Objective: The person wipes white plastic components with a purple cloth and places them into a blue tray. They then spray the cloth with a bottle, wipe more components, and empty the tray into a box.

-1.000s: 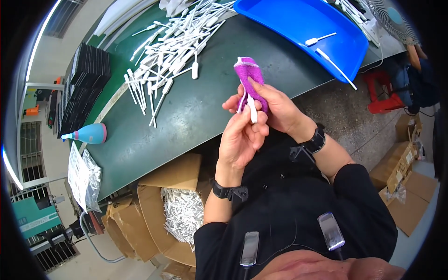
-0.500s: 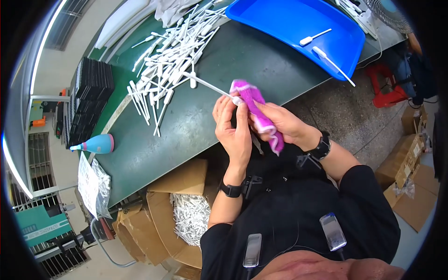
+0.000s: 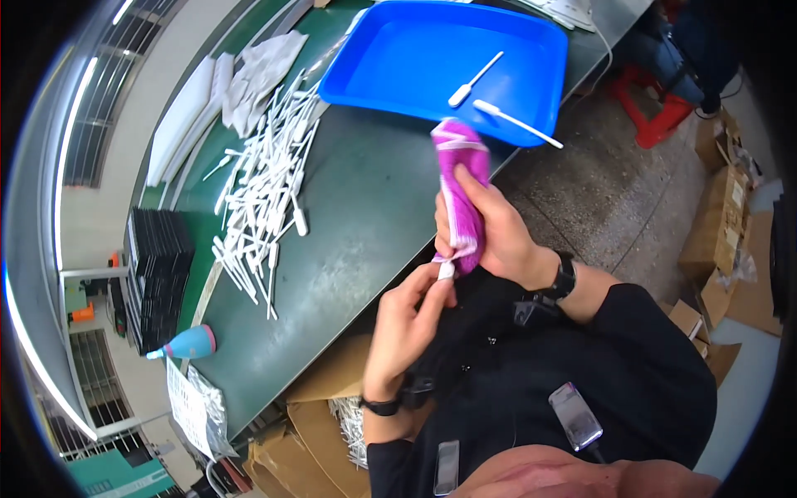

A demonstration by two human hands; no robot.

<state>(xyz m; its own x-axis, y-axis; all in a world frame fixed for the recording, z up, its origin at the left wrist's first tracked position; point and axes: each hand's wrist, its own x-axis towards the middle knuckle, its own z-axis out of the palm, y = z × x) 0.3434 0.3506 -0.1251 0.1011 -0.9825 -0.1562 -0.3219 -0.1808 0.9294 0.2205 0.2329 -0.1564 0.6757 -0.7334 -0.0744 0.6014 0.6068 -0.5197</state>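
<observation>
workshop | green workbench (image 3: pixel 357 207) | white-stick pile (image 3: pixel 261 199) | cardboard boxes (image 3: pixel 730 241)

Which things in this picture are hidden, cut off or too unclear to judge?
Head view only:
- White stick: nearly all wrapped in the purple cloth; only its end shows at the left hand.
- Right hand: palm side hidden by the cloth.
- Blue tray: far rim cut by the top edge.
- Carton contents: partly hidden by the left arm.

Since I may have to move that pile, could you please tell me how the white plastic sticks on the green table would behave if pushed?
The white plastic sticks look thin and probably light, so a push would likely scatter them. They seem stiff and straight, and may slide easily on the smooth green table.
</observation>
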